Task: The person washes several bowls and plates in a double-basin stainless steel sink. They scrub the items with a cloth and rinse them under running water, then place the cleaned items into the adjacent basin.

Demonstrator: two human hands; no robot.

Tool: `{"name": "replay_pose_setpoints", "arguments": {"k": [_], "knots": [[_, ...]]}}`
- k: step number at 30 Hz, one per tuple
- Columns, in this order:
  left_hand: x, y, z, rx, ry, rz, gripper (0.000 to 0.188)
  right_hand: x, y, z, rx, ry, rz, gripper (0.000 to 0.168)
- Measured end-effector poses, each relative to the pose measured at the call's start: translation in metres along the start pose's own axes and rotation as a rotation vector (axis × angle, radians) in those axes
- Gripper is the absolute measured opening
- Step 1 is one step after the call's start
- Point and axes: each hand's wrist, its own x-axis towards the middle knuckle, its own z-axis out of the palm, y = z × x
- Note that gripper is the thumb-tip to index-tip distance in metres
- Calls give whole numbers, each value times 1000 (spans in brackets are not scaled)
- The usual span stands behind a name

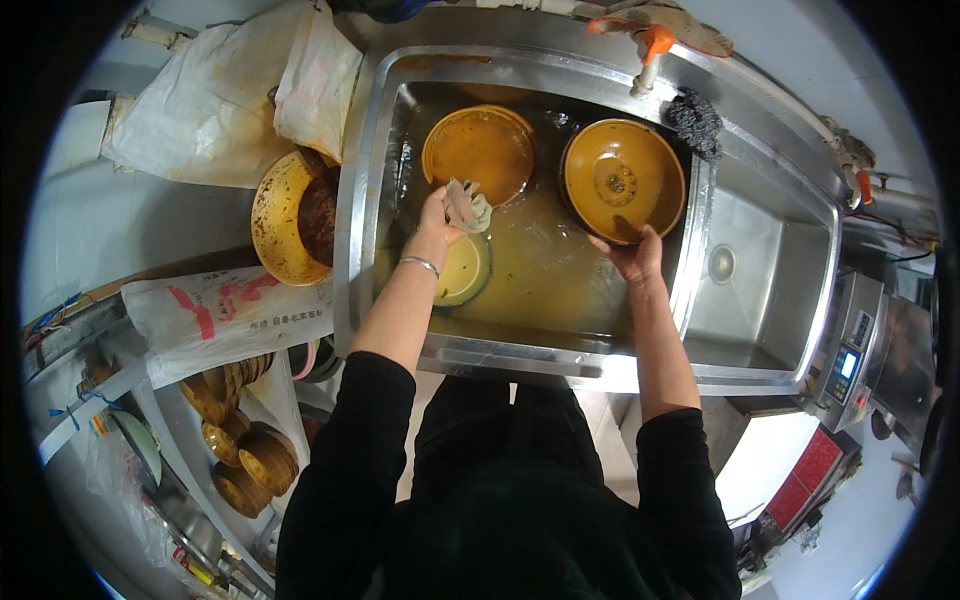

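My left hand [437, 217] grips a crumpled grey-green cloth [468, 206] over the left half of a steel sink basin filled with murky water [555, 292]. Just beyond the cloth, a brown bowl [480, 154] full of liquid sits in the water. Below my left wrist lies a smaller pale yellow bowl [463, 271], partly hidden by the forearm. On the right, my right hand [636, 255] holds the near rim of a brown glazed bowl [656, 176], tilted so its inside faces me. Dark specks and a little liquid show at its bottom.
A second basin [742, 300] with a drain adjoins on the right. Black scouring mesh [694, 120] hangs on the divider below an orange-handled tap [656, 45]. Left of the sink stands a stained yellow basin [289, 217] between plastic sacks. Stacked brown bowls [259, 457] sit on a lower shelf.
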Motion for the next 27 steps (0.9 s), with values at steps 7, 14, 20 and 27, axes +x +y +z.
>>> {"name": "replay_pose_setpoints", "arguments": {"k": [7, 14, 20, 27], "knots": [[-46, 35, -47, 1088, -241, 196, 16, -42, 60, -11, -105, -32, -188, 38], [-74, -41, -72, 2525, 173, 427, 81, -69, 145, -6, -525, 82, 92, 23], [-58, -53, -53, 2630, -26, 139, 32, -83, 160, 9, -584, 51, 133, 25], [-55, -11, -78, 1835, 18, 271, 44, -101, 151, 6, -617, -40, 103, 21]]}}
